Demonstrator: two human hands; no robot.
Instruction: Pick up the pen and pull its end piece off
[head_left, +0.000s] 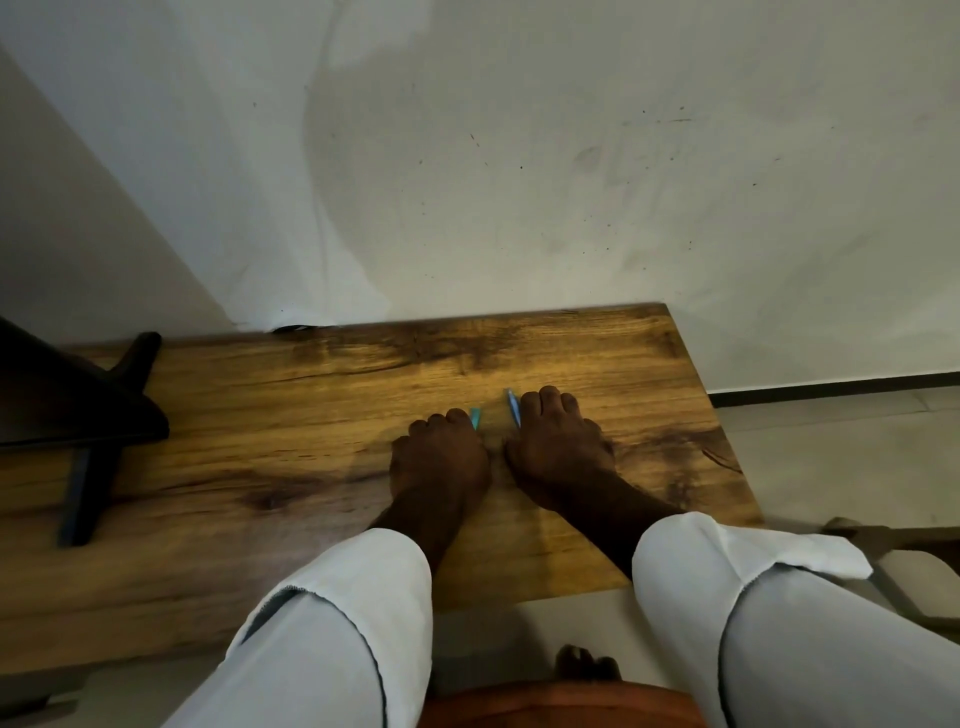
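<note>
The fingers of both hands are curled down on the wooden table (260, 426). The left hand (441, 457) grips a small teal piece (475, 417) that sticks out past its knuckles, and the right hand (558, 447) grips a thin blue pen-like stick (514, 407) that pokes out on its inner side. The 2 hands lie just beside each other near the table's right end, knuckles toward the white wall (519, 156). White sleeves (353, 597) cover both forearms. A black stand (98, 431) rests at the table's left end.
</note>
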